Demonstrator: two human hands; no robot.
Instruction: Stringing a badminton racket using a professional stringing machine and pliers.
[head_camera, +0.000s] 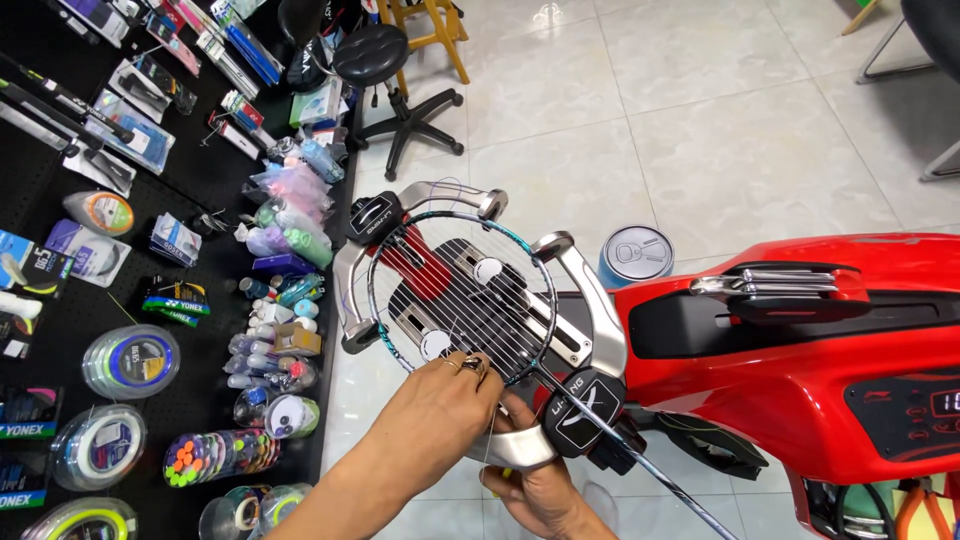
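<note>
— What have my hands got?

— My left hand (440, 400) is pinched closed on a thin string (478, 345) at the near edge of the racket (460, 295), which sits clamped in the red machine (800, 350) just ahead. My right hand (535, 485), below the frame, is curled; what it grips I cannot tell.

— Anything nearby?

— A can (635, 255) beyond the racket.
</note>
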